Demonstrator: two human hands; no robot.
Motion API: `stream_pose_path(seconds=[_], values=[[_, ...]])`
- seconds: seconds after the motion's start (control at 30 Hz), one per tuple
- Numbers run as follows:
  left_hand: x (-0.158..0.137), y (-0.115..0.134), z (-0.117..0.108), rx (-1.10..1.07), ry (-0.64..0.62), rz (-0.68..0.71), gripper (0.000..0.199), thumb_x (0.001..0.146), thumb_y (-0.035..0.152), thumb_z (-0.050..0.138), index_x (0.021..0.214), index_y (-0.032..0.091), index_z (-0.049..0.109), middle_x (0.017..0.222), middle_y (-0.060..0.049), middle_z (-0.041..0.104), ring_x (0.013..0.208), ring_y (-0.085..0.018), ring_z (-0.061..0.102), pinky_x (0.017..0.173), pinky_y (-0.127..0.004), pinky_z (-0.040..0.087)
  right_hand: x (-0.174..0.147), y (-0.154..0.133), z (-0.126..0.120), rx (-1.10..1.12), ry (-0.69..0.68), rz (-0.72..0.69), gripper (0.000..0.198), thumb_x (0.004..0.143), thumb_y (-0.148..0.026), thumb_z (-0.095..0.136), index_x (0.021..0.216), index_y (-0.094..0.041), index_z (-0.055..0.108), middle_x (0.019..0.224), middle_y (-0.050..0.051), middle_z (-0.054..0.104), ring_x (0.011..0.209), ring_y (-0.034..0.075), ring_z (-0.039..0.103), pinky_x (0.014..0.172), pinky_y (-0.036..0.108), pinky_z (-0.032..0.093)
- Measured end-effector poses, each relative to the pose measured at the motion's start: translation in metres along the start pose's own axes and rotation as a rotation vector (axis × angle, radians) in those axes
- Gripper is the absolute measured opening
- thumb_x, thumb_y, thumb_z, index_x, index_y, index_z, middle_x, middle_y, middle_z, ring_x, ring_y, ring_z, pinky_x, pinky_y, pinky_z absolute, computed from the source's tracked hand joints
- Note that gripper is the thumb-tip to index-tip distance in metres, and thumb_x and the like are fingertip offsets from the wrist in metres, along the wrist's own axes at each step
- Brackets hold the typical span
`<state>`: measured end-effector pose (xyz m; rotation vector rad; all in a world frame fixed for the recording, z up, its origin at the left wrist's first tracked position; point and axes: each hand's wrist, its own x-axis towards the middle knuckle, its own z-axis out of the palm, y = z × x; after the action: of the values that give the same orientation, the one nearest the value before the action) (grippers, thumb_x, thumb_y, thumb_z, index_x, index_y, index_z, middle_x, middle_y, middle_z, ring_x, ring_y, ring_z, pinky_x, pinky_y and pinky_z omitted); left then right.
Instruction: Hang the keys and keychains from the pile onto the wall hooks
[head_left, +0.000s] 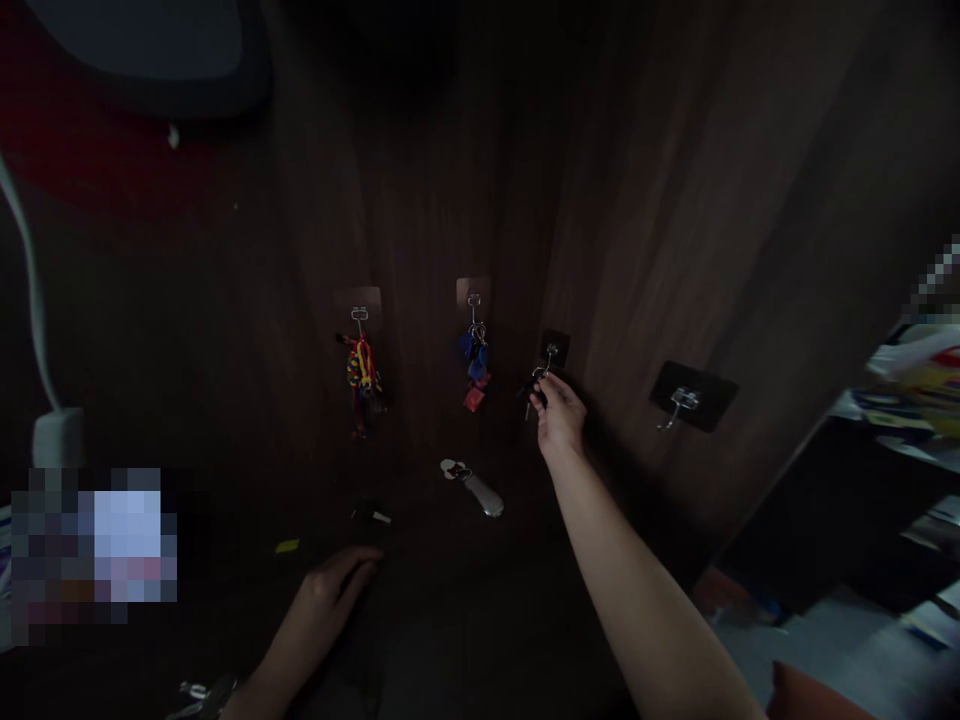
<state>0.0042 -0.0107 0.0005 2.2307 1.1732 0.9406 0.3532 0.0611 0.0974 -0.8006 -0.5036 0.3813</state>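
My right hand is closed in a pinch on a bunch of keys with a dark fob. The ring of that bunch is at a small metal hook on the wood panel; I cannot tell whether it hangs on it. My left hand lies on the dark surface, fingers stretched out and holding nothing. Just beyond its fingertips is a loose key with a dark head. A silvery key holder with a ring lies between the two hands.
Colourful braided cords hang from the left hook, and blue and red key tags from the middle one. A bare hook is at the right. A yellow tag lies near the left hand. A white cable runs down the left side.
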Motion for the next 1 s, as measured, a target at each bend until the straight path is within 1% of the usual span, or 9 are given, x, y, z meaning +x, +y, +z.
stream_pose_path(seconds=[0.2, 0.3, 0.4, 0.57, 0.67, 0.77, 0.9, 1.0], values=[[0.000, -0.002, 0.000, -0.003, -0.010, -0.011, 0.022, 0.084, 0.035, 0.049, 0.090, 0.028, 0.068, 0.095, 0.002, 0.073, 0.089, -0.020, 0.067, 0.083, -0.029, 0.053, 0.019, 0.016, 0.012, -0.017, 0.103, -0.004, 0.024, 0.062, -0.032, 0.066, 0.082, -0.020, 0.062, 0.080, -0.001, 0.064, 0.075, 0.012, 0.061, 0.064, 0.026, 0.053], [-0.001, 0.001, -0.001, -0.022, -0.014, -0.019, 0.022, 0.084, 0.036, 0.049, 0.090, 0.028, 0.068, 0.094, 0.002, 0.073, 0.088, -0.020, 0.067, 0.082, -0.029, 0.054, 0.025, 0.022, 0.012, -0.031, 0.137, -0.002, 0.024, 0.062, -0.031, 0.064, 0.084, -0.021, 0.059, 0.078, -0.001, 0.062, 0.074, 0.012, 0.060, 0.063, 0.027, 0.054], [0.000, 0.005, -0.003, -0.026, -0.013, -0.025, 0.022, 0.084, 0.036, 0.049, 0.090, 0.028, 0.068, 0.093, 0.001, 0.073, 0.088, -0.020, 0.067, 0.083, -0.030, 0.053, 0.023, 0.028, 0.006, -0.048, 0.137, 0.006, 0.026, 0.061, -0.031, 0.065, 0.085, -0.022, 0.057, 0.079, -0.001, 0.062, 0.074, 0.013, 0.061, 0.063, 0.028, 0.054], [0.000, 0.007, -0.003, -0.025, -0.010, -0.035, 0.022, 0.084, 0.036, 0.049, 0.089, 0.029, 0.069, 0.093, 0.002, 0.073, 0.088, -0.020, 0.067, 0.082, -0.029, 0.053, 0.010, 0.038, -0.011, -0.072, 0.118, 0.027, 0.032, 0.059, -0.029, 0.065, 0.089, -0.024, 0.055, 0.089, 0.000, 0.062, 0.084, 0.015, 0.060, 0.066, 0.031, 0.054], [0.000, 0.005, -0.002, -0.020, -0.012, -0.032, 0.021, 0.084, 0.035, 0.049, 0.090, 0.029, 0.069, 0.094, 0.002, 0.072, 0.089, -0.020, 0.067, 0.083, -0.029, 0.053, 0.000, 0.044, -0.022, -0.068, 0.116, 0.056, 0.036, 0.056, -0.026, 0.065, 0.090, -0.024, 0.054, 0.091, 0.001, 0.061, 0.089, 0.016, 0.059, 0.070, 0.033, 0.054], [-0.001, 0.004, -0.002, -0.017, -0.023, -0.037, 0.022, 0.085, 0.035, 0.048, 0.091, 0.029, 0.068, 0.095, 0.002, 0.072, 0.090, -0.020, 0.067, 0.084, -0.030, 0.052, -0.011, 0.049, -0.032, -0.062, 0.102, 0.085, 0.037, 0.055, -0.026, 0.065, 0.090, -0.024, 0.054, 0.089, 0.001, 0.060, 0.091, 0.016, 0.059, 0.074, 0.034, 0.053], [-0.001, 0.005, -0.003, -0.022, -0.024, -0.030, 0.021, 0.084, 0.034, 0.049, 0.091, 0.028, 0.068, 0.094, 0.001, 0.072, 0.089, -0.020, 0.067, 0.083, -0.030, 0.053, -0.028, 0.053, -0.042, -0.066, 0.056, 0.124, 0.033, 0.057, -0.029, 0.065, 0.087, -0.024, 0.055, 0.088, 0.001, 0.060, 0.089, 0.016, 0.060, 0.076, 0.035, 0.053], [0.000, 0.004, -0.003, -0.020, -0.029, -0.014, 0.021, 0.084, 0.033, 0.049, 0.090, 0.028, 0.068, 0.094, 0.001, 0.072, 0.088, -0.019, 0.067, 0.082, -0.028, 0.053, -0.046, 0.056, -0.049, -0.117, -0.032, 0.168, 0.028, 0.058, -0.031, 0.066, 0.084, -0.024, 0.058, 0.088, 0.001, 0.061, 0.086, 0.016, 0.061, 0.075, 0.034, 0.052]])
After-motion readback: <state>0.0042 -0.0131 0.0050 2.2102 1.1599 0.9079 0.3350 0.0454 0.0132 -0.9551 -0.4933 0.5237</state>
